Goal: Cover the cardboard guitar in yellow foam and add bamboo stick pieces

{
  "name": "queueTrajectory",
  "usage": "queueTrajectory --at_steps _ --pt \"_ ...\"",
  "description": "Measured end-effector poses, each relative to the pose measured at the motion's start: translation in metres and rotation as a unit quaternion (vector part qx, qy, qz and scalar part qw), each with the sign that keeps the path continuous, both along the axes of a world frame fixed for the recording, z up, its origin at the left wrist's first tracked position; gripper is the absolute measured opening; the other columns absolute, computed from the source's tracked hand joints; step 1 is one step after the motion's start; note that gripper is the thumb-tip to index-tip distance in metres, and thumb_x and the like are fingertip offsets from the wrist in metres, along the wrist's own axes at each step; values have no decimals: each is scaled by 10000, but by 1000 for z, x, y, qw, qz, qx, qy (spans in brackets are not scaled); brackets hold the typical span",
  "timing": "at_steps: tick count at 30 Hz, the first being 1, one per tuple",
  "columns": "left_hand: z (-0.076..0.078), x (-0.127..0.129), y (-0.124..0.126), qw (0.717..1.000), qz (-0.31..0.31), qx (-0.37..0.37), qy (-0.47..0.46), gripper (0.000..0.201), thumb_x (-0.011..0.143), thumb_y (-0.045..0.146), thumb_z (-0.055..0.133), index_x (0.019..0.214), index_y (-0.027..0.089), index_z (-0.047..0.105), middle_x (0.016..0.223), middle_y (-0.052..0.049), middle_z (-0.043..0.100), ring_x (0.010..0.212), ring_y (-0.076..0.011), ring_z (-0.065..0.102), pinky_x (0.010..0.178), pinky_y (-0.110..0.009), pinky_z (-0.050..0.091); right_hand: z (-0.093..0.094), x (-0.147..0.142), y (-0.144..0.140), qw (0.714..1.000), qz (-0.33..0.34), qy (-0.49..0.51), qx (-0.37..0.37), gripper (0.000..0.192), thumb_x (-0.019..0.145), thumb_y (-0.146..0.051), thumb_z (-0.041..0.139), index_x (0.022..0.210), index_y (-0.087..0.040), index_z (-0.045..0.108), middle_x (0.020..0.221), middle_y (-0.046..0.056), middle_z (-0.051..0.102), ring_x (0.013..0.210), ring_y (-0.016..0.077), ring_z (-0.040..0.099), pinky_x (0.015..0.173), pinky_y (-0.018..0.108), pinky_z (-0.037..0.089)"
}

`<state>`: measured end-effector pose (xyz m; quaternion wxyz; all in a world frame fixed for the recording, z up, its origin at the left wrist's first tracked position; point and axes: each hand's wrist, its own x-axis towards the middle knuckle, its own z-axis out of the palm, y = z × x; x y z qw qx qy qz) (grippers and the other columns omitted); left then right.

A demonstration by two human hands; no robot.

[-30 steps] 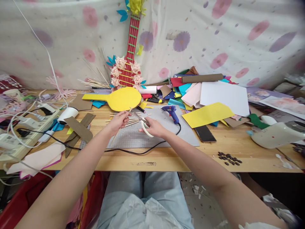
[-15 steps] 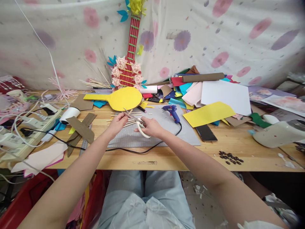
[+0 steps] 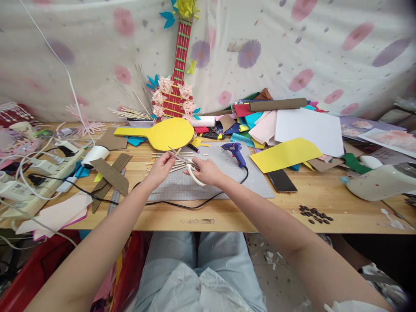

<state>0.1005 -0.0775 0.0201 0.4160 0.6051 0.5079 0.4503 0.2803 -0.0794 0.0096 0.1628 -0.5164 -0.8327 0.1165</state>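
My right hand [image 3: 206,170] grips white-handled scissors [image 3: 191,170] over the grey cutting mat [image 3: 224,180]; the blades point left toward my other hand. My left hand [image 3: 161,167] pinches a thin wooden stick [image 3: 176,154] that rises between the blades. More cut sticks [image 3: 169,162] lie on the wooden table [image 3: 247,214] just beyond my left hand. A yellow paddle-shaped foam piece [image 3: 169,133] lies behind them.
A blue glue gun [image 3: 234,152] rests on the mat, its black cord looping toward me. A dark phone [image 3: 281,180], coloured paper sheets [image 3: 286,130] and small dark beads [image 3: 313,215] are on the right. Power strip [image 3: 39,173], cables and cardboard strips [image 3: 110,173] are on the left. A decorated paper guitar [image 3: 177,69] leans at the back.
Both hands shifted slightly left and up with the scissors and stick; the scissor blades now sit around the stick near my left fingers.
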Motion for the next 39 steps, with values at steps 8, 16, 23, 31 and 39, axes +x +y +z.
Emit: queueTrajectory --at_steps 8,16,23,31,39 --pt "-1 4 5 979 2 128 155 209 830 305 422 803 168 578 810 -18 628 774 -148 537 716 -230 400 3 -13 4 1000 -19 -16 12 264 847 -389 448 978 -162 479 1008 103 638 900 185 582 687 255 361" --pt "-18 3 14 979 18 137 150 228 836 292 403 843 162 590 861 -43 639 815 -163 562 753 -254 405 8 -18 8 995 -61 -72 -14 369 834 -453 389 1002 -166 549 967 120 671 866 248 622 689 308 402" --pt "-23 6 10 979 40 122 155 218 825 304 419 843 163 585 809 -33 627 740 -152 539 679 -239 392 6 -14 10 994 -64 -90 -6 373 818 -448 398 949 -177 619 903 117 690 848 246 634 679 294 399" --pt "-22 7 8 972 50 133 187 257 809 326 443 854 167 640 822 -38 645 743 -161 541 660 -234 380 2 -8 14 996 -53 -73 -20 371 800 -466 429 988 -186 583 939 93 682 837 224 624 652 278 382" --pt "-12 0 9 967 11 140 212 295 824 357 411 783 166 632 687 -16 593 639 -143 486 593 -221 339 4 -11 14 999 -31 -25 -6 324 800 -433 431 983 -191 547 963 63 673 821 199 610 615 260 360"
